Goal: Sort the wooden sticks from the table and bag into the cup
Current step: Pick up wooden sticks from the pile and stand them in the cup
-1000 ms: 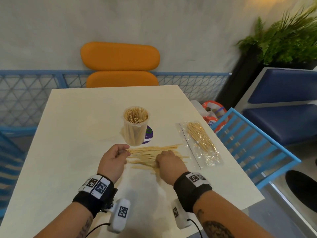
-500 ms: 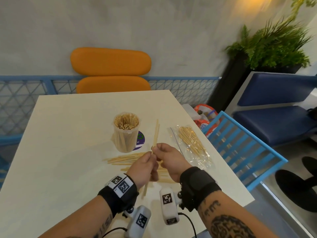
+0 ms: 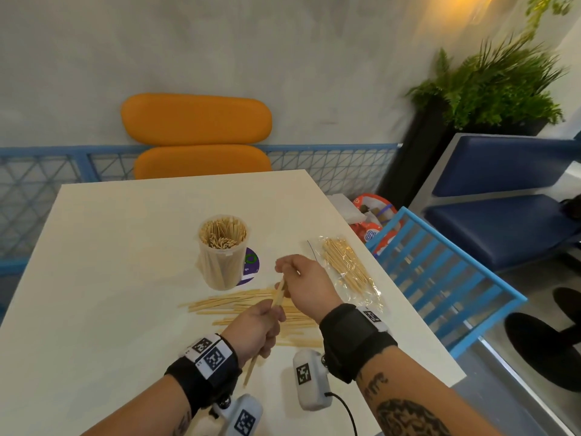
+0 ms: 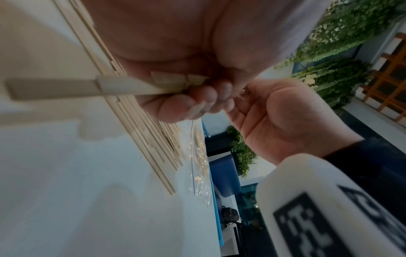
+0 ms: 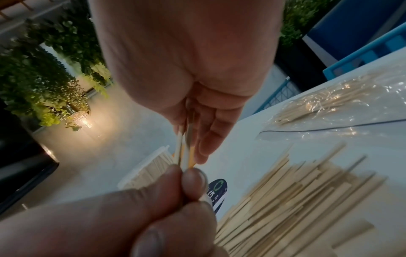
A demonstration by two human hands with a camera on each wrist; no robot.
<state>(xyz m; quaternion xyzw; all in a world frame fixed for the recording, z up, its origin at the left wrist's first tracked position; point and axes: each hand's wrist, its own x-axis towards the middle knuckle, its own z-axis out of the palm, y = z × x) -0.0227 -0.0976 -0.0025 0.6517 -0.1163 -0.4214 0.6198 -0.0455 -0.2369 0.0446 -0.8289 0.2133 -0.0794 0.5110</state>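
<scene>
A clear plastic cup (image 3: 223, 256) packed with upright wooden sticks stands mid-table. Loose sticks (image 3: 239, 305) lie spread in front of it, and a clear bag (image 3: 349, 272) with more sticks lies to the right. My left hand (image 3: 261, 322) grips a small bundle of sticks (image 3: 278, 294) near its middle, raised above the pile; the lower ends poke out below my fist. My right hand (image 3: 301, 281) closes over the bundle's upper ends, which sit between thumb and fingers in the right wrist view (image 5: 185, 151). The stick tips are hidden in that palm.
The white table (image 3: 110, 278) has bare room to the left and behind the cup. A purple round sticker (image 3: 251, 262) lies beside the cup. A blue slatted chair (image 3: 440, 278) stands at the right edge, an orange chair (image 3: 195, 136) at the far end.
Both hands lifted a few sticks off the pile. The stick ends that stood out above the hands are now covered by my right hand, which moved up and forward.
</scene>
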